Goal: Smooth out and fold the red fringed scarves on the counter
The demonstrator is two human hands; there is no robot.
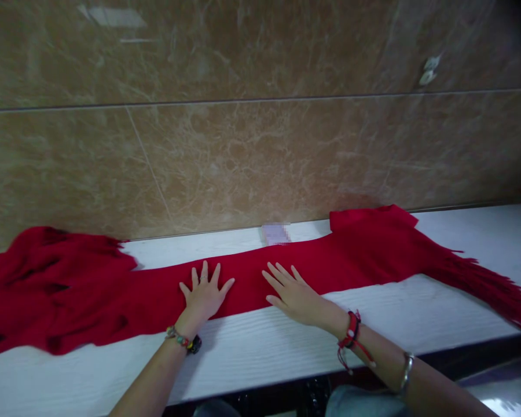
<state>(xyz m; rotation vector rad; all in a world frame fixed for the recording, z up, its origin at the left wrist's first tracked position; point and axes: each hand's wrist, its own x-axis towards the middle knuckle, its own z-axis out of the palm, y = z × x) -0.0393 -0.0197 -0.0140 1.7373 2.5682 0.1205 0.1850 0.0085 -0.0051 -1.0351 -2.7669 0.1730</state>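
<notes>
A long red scarf (243,278) lies stretched from left to right across the white tabletop. My left hand (204,296) rests flat on its middle, fingers spread wide. To the right, my right hand (296,294) also lies flat on the cloth with its fingers stretched out. Between the two hands the fabric looks smooth. At the far left the scarf is bunched in loose folds, with some fringe showing by the wall. Its right end has a folded-over part at the back, and a long fringe trails toward the table's right side.
Behind the scarf rises a brown marble-tiled wall (252,156) with a small socket-like fitting (429,70). A small pale blurred item (276,233) sits between scarf and wall. The white tabletop (243,353) ends at a front edge near my body.
</notes>
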